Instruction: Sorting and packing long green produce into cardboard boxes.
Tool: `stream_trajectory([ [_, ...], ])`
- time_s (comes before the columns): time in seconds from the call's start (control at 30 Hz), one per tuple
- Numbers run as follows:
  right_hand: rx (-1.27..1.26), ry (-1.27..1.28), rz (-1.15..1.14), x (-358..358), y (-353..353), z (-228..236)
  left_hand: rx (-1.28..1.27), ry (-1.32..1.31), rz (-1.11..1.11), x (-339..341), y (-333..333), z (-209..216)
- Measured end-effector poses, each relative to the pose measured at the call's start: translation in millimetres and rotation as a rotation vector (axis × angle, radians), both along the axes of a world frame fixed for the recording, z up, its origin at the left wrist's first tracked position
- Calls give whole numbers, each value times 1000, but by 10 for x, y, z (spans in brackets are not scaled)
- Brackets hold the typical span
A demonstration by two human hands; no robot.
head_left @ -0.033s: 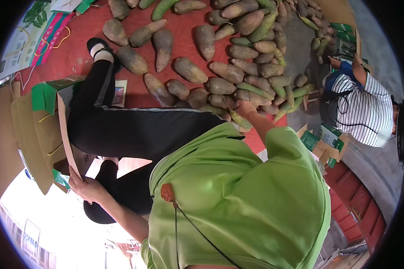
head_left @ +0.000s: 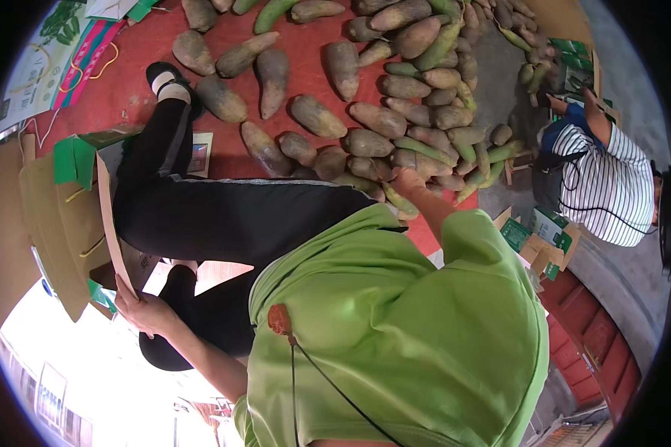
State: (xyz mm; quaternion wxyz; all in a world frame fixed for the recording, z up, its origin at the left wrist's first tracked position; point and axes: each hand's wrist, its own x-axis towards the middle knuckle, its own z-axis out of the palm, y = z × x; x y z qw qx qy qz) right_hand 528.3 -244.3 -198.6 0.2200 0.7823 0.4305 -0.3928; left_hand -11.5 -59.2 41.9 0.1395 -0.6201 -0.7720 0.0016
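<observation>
On the left, the box (head_left: pixel 63 216) stood beside my leg (head_left: pixel 231 220), and my left hand (head_left: pixel 147 313) gripped the near end of its flap (head_left: pixel 109 223). Right of that, vegetables (head_left: pixel 379 119) lay across the red mat (head_left: pixel 145 56). My right hand (head_left: pixel 405 180) touched one on the heap's near side; I couldn't tell whether its fingers were closed. Farther right, a person (head_left: pixel 604 182) in stripes was near other boxes (head_left: pixel 550 227).
</observation>
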Motion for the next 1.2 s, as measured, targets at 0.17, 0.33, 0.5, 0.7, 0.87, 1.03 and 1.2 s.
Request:
stream_trajectory([
  [0.17,-91,-89,-68,-208,91,-229,22,14,37,41,-22,83],
  [0.33,-235,-86,-79,-148,20,-363,56,-17,-66,42,66,-2],
  [0.5,-100,-3,-163,-336,167,-201,70,-3,29,49,16,-1],
  [0.7,-73,-2,86,293,-424,-659,136,22,17,64,-14,51],
  [0.87,60,9,240,983,-656,-1066,128,-2,46,72,39,40],
  [1.03,168,98,96,886,-165,-725,140,-29,62,16,-15,89],
  [1.2,316,259,-526,413,690,341,138,-49,73,6,-45,153],
])
